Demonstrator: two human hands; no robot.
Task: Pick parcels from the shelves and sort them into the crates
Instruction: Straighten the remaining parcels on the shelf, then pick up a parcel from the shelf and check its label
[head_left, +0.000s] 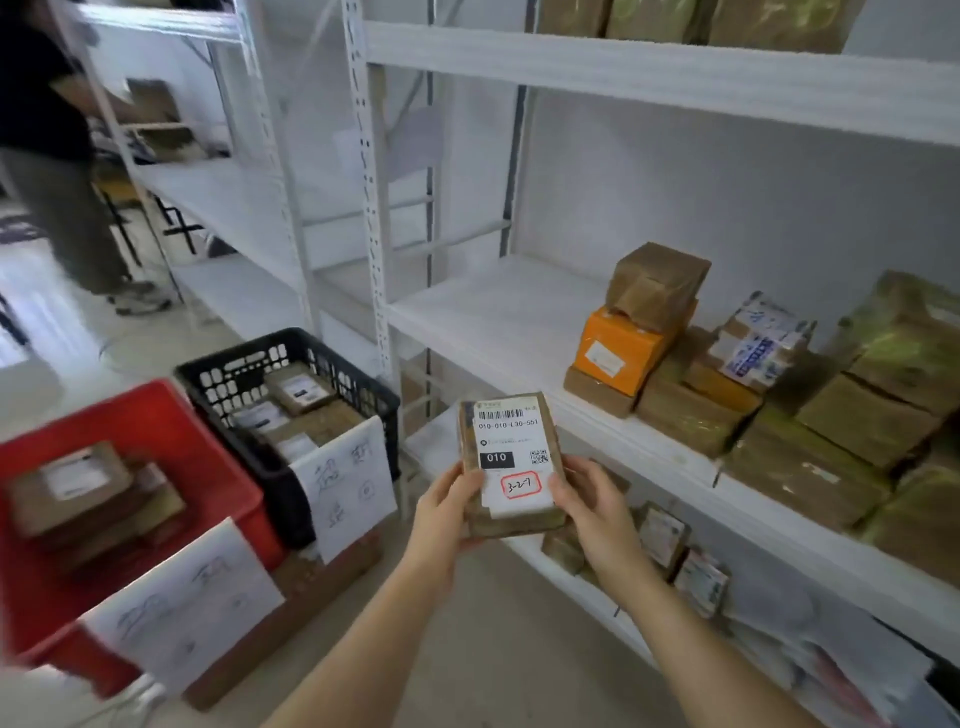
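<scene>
Both hands, left hand (445, 506) and right hand (592, 512), grasping the parcel (511, 462): read label (511, 449) squarely, then choose red crate (171, 415) or black crate (332, 364) accordingly

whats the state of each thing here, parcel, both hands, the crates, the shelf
parcel: held up off the shelf, label facing the camera
left hand: grip shut on the parcel's left edge
right hand: grip shut on the parcel's right edge
black crate: on the floor, holding parcels
red crate: on the floor, a few parcels inside
middle shelf: left part bare, parcels stacked at right
</scene>
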